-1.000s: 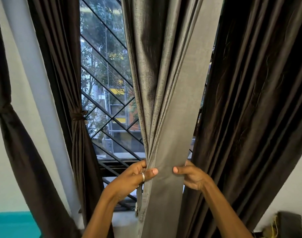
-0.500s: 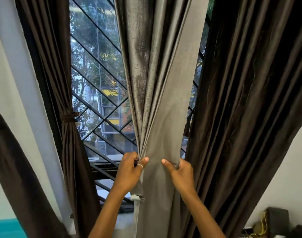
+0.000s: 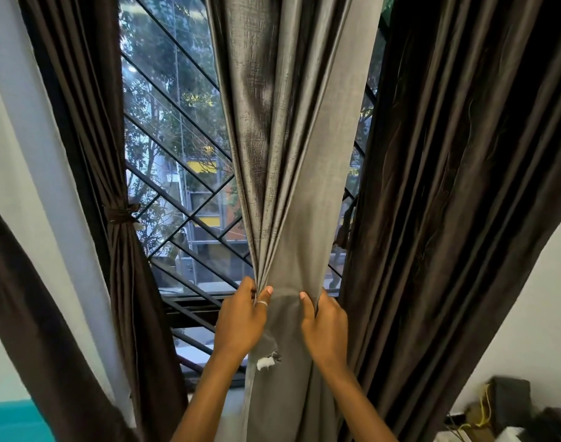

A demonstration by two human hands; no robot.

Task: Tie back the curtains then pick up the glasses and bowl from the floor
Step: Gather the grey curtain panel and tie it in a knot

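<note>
Grey curtain [image 3: 291, 154] runs straight up from your hands: left hand [image 3: 240, 323] pinches the bunched folds, right hand [image 3: 325, 330] grips its far edge, flat cloth between them yet to gather.

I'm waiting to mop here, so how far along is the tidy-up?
Done: the left brown curtain is bound by a tie band. In hand: left hand and right hand grip the grey curtain, bunched, untied. Left: the right brown curtain hangs loose; glasses and bowl are out of view, pickup apparently not begun.
</note>
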